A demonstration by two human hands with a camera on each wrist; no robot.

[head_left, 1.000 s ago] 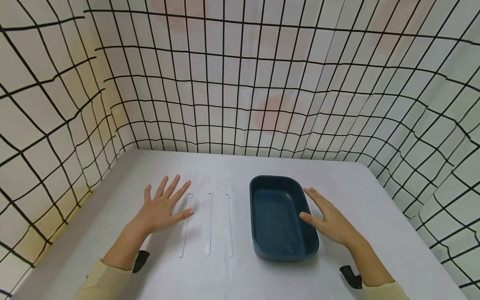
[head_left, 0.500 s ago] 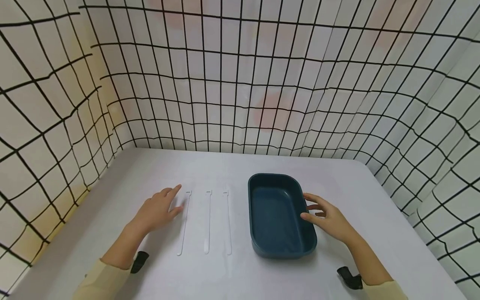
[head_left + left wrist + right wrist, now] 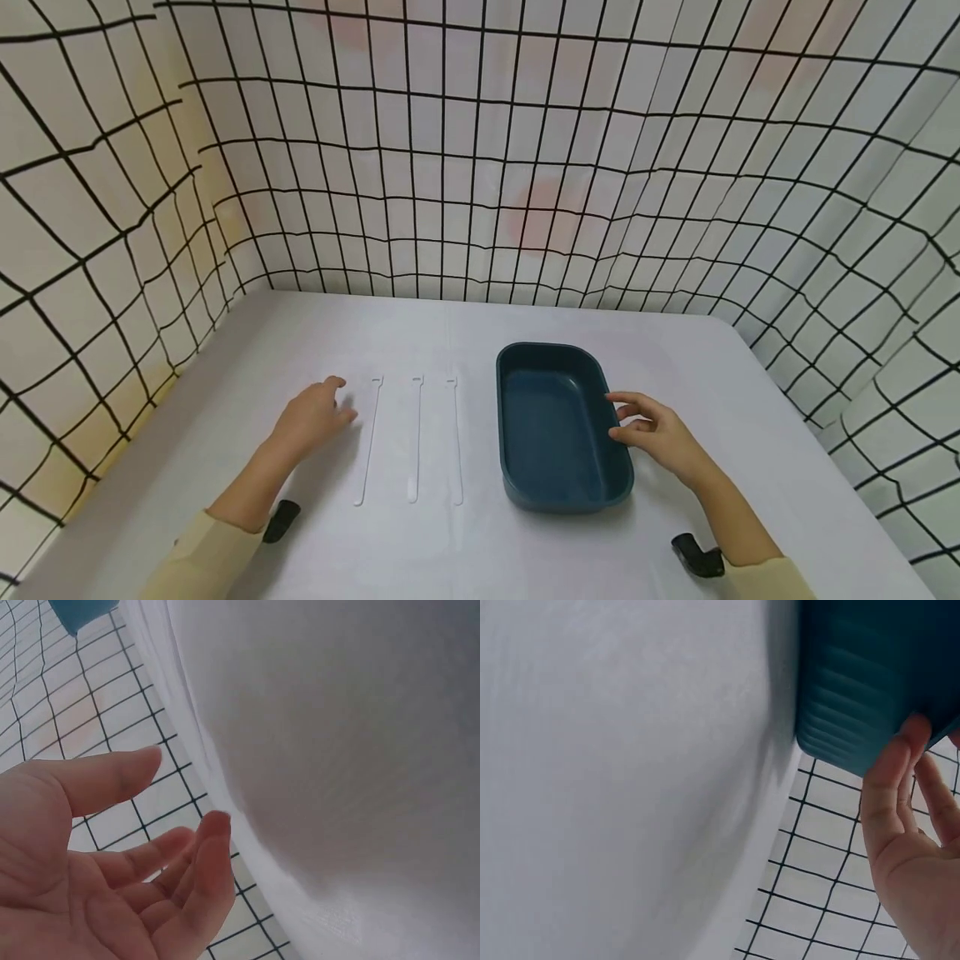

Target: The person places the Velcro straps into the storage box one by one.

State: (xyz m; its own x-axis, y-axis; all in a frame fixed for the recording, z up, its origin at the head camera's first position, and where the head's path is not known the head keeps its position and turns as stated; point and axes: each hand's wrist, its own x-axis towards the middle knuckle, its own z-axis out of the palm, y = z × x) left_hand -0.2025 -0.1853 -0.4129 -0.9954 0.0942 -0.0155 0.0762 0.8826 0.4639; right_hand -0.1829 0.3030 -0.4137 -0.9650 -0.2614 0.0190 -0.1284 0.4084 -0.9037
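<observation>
A dark teal plastic box (image 3: 564, 492), rectangular with rounded corners, stands on the table with nothing inside. At its right rim is my right hand (image 3: 663, 437). In the right wrist view, its fingers (image 3: 889, 780) lie against the ribbed outer wall, and the thumb tip shows just past the rim. Left of the box lie three thin, see-through plastic strips in a row, each with a small notched head: a left strip (image 3: 369, 442), a middle strip (image 3: 416, 442) and a right strip (image 3: 456, 442). Beside the left strip hovers my left hand (image 3: 307, 421), fingers loosely bent, holding nothing.
A white cloth (image 3: 480, 546) covers the table. Around its back and sides rises a white backdrop with a black grid (image 3: 442, 179). Black camera mounts, left (image 3: 282, 522) and right (image 3: 697, 557), sit under the wrists.
My left hand has gone from spread fingers to loosely bent ones and drawn back slightly left of the strips. My right fingers have curled in at the box's rim; the box stays put.
</observation>
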